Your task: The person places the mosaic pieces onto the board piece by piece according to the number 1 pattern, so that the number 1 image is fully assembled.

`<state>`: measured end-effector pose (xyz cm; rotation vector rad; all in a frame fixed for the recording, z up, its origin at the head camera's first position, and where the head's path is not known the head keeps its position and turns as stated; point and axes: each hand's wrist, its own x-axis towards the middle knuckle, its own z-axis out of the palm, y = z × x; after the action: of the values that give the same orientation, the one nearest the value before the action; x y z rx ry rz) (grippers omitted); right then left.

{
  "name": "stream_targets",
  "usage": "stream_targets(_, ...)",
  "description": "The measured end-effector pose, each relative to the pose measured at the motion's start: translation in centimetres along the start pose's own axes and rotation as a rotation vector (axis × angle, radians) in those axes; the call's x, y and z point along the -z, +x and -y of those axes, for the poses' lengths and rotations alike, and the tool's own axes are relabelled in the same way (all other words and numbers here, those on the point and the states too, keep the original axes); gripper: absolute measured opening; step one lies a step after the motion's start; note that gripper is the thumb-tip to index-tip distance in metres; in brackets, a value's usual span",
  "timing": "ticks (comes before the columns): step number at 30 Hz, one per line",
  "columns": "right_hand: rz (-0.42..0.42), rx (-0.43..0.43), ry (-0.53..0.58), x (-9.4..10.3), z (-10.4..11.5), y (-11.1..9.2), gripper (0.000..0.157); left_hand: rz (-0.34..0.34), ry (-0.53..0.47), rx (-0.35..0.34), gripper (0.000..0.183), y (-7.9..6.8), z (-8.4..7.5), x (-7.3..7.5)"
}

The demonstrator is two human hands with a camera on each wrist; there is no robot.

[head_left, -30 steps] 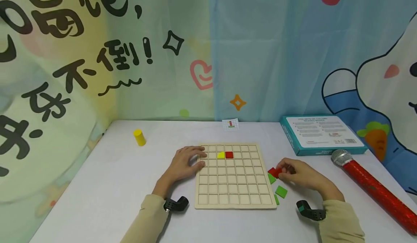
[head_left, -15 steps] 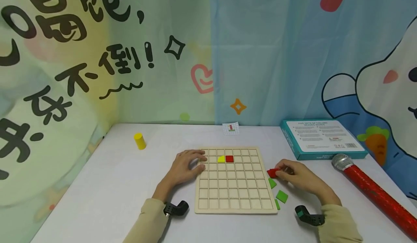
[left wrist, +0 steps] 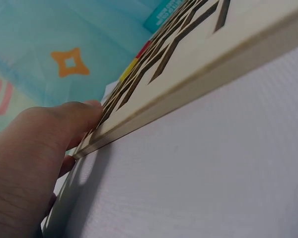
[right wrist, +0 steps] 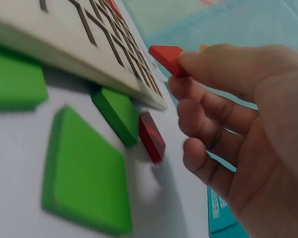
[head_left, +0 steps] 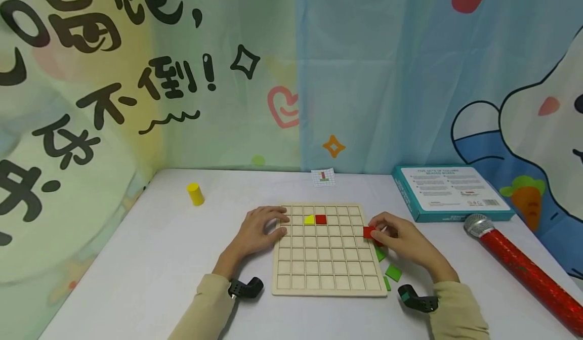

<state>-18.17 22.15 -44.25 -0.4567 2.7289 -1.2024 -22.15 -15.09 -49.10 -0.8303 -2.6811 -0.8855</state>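
A square wooden grid board (head_left: 330,269) lies on the table, a yellow tile (head_left: 309,220) and a red tile (head_left: 321,219) side by side in its upper cells. My left hand (head_left: 259,231) rests on the board's left edge near the far corner, fingertips and thumb touching the rim. Over the right edge, my right hand (head_left: 403,236) pinches a small red tile (right wrist: 166,57) between thumb and index finger, the other fingers loosely bent. Beneath it, another red tile (right wrist: 151,138) lies beside the board with several green tiles (right wrist: 87,176), some partly under the board's edge.
A white card (head_left: 323,177) with a coloured grid pattern lies behind the board. Back right is a teal box (head_left: 455,190), and a red microphone (head_left: 528,274) lies right of the hand. A yellow cylinder (head_left: 195,194) stands at back left. A printed curtain (head_left: 355,77) hangs behind the table.
My right hand has lifted a red tile from beside the board and moved left with it to the board's right edge. The left hand has stayed in place.
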Motion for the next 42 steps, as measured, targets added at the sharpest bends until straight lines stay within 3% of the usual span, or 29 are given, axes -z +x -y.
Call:
stream_targets(9,-0.038,0.016,-0.027,-1.3,1.0,0.7,0.021,0.013,-0.011,0.009,0.024,0.0,-0.1,0.1)
stream_targets(17,-0.076,0.09,-0.018,-2.5,1.4,1.3,0.019,-0.002,-0.012,0.001,0.024,0.0,-0.1,0.2)
stream_targets(34,-0.099,0.078,-0.048,-4.4,2.8,2.3,0.016,-0.004,-0.004,0.009,0.023,0.0,-0.1,0.1)
stream_targets(42,-0.095,0.111,-0.051,-4.9,3.3,2.6,0.013,-0.003,0.003,-0.003,0.024,0.0,-0.1,0.2)
